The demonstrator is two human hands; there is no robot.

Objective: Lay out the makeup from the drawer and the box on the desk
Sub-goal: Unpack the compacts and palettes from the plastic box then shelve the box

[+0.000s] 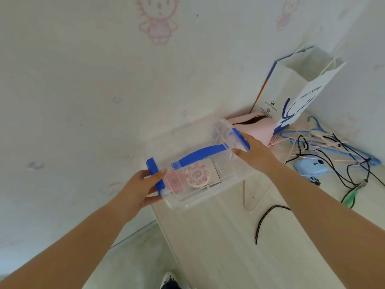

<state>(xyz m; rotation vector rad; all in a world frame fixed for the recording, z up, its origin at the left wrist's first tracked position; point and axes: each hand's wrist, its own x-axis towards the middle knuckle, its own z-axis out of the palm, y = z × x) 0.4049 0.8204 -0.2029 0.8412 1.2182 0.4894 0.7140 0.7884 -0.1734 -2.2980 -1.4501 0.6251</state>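
Both hands carry the clear plastic box with blue latches and handle (193,163) over the pale wooden tabletop's (218,236) corner: left hand (139,188) grips one latch end, right hand (256,151) apparently clasps the other, keeping it level.

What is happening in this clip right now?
A person holds a clear plastic box with both hands at the desk's left edge. The left hand grips the end with the blue latch; the right hand grips the opposite end. The lid looks closed, and pink compacts show through it. Nothing is laid out yet.
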